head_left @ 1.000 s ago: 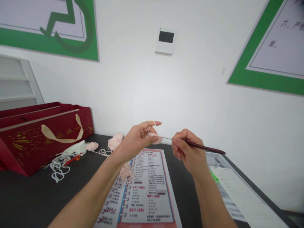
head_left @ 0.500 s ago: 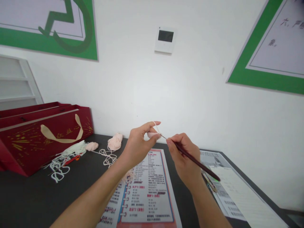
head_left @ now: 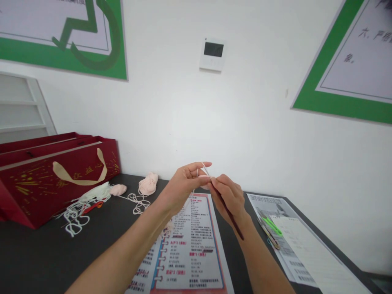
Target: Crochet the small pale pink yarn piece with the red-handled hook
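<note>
My left hand (head_left: 185, 183) pinches a small pale pink crochet piece (head_left: 206, 186) between thumb and fingers, and a strand of yarn (head_left: 204, 167) runs over its raised index finger. Close against it, my right hand (head_left: 229, 196) grips a crochet hook with a dark brown handle (head_left: 230, 215), which slants down toward my wrist. The hook's tip is hidden between the fingertips at the crochet piece. Below both hands lies a printed pattern sheet (head_left: 202, 237) with text and a drawn ring binding. Some loose pale yarn (head_left: 168, 229) rests on that sheet, partly behind my left forearm.
On the left stand dark red gift bags (head_left: 61, 175). Near them lie white yarn (head_left: 88, 200), an orange-red tool (head_left: 93, 207) and pink yarn balls (head_left: 148, 183). To the right are green scissors (head_left: 272, 226), a notepad (head_left: 306, 245) and a printed paper (head_left: 260, 204), on a black table.
My right hand has moved left against my left hand, and the hook has turned to a steeper slant. The green scissors on the right have come into view.
</note>
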{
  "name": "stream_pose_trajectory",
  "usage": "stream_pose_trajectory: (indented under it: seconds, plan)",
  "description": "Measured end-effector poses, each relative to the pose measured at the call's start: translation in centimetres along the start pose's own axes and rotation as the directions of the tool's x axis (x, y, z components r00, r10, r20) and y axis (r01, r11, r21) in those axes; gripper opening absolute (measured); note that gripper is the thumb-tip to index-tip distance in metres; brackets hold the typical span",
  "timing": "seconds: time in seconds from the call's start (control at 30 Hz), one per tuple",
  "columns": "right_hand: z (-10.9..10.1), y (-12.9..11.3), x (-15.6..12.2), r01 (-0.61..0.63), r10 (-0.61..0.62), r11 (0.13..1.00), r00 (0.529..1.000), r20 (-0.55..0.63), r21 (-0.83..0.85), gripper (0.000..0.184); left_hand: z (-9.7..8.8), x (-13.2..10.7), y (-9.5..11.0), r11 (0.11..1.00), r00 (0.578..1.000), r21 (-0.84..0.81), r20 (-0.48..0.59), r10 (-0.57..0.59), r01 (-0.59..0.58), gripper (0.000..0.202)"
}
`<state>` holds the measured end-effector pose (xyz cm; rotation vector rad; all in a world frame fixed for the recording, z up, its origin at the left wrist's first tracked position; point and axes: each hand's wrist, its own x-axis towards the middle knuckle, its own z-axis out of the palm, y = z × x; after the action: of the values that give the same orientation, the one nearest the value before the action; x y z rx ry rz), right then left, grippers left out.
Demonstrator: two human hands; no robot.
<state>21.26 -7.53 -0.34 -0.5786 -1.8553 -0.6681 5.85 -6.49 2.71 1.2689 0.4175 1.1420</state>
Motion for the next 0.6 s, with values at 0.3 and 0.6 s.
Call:
stream_pose_trajectory:
  seconds: [0.3,0.6]
  plan:
    - [-1.0,-2.9,1.1,-0.455,0.445,0.884,0.889,0.105,0.109,0.008,-0.6,0.2,0.0,0.974,0.981,0.178,-0.107,0.163,-0.142,0.038]
    - [-2.1,-2.3,2.5,-0.735,0.784,0.092,0.47,0.406,0.672,0.029,-1.1,-0.2,0.8,0.875,0.956,0.416,-0.041,0.289,-0.247,0.027]
